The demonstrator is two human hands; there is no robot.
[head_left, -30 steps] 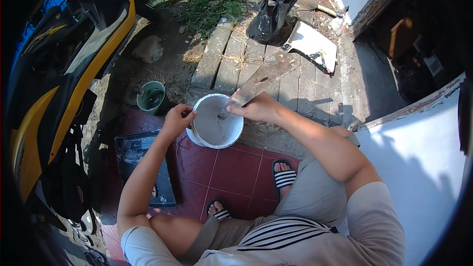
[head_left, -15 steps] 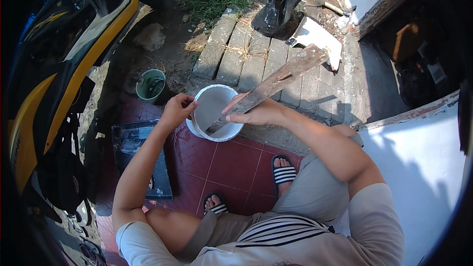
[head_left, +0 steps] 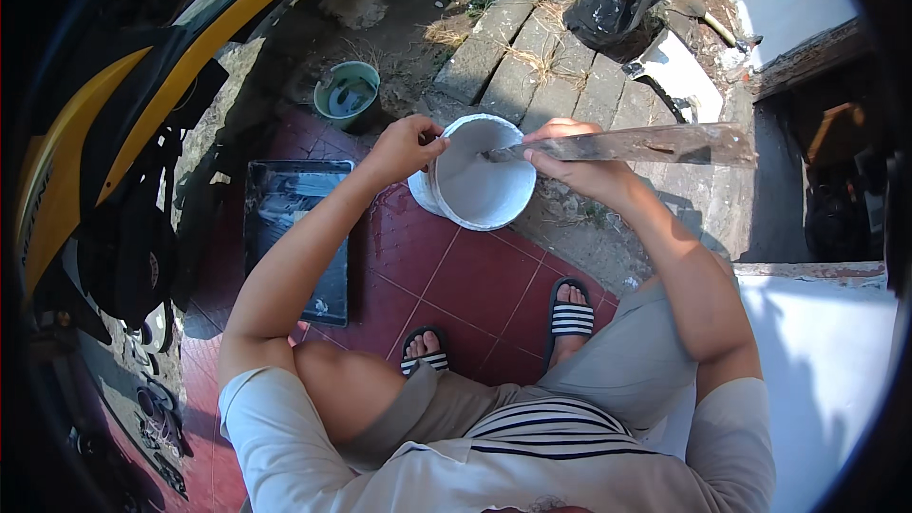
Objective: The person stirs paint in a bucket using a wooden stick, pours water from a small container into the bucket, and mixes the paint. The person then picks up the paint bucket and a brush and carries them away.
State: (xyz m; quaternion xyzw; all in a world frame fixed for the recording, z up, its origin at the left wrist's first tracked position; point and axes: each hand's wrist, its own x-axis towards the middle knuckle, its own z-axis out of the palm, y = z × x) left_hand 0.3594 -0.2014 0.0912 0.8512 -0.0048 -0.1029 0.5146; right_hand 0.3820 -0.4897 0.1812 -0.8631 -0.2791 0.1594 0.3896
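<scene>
A white bucket (head_left: 483,217) with pale, paint-like stuff inside tilts over the red floor tiles. On its left side my left hand (head_left: 407,146) is closed, fingertips at the rim. My right hand (head_left: 579,163) is wrapped round a worn wooden plank (head_left: 665,142), held at the bucket's right side. The plank's lower end reaches into the bucket; its broad end points out to the right.
A black paint tray (head_left: 309,299), smeared white, lies left of the bucket. Behind it stands a small green bucket (head_left: 365,118). Farther off are a black plastic bag (head_left: 608,14), a white panel (head_left: 686,76) and concrete slabs (head_left: 494,33). A yellow-black motorcycle (head_left: 157,123) stands at left.
The plank has swung from a diagonal to nearly level, its broad end lower. The bucket tips more, showing more of its inside. The whole view has shifted.
</scene>
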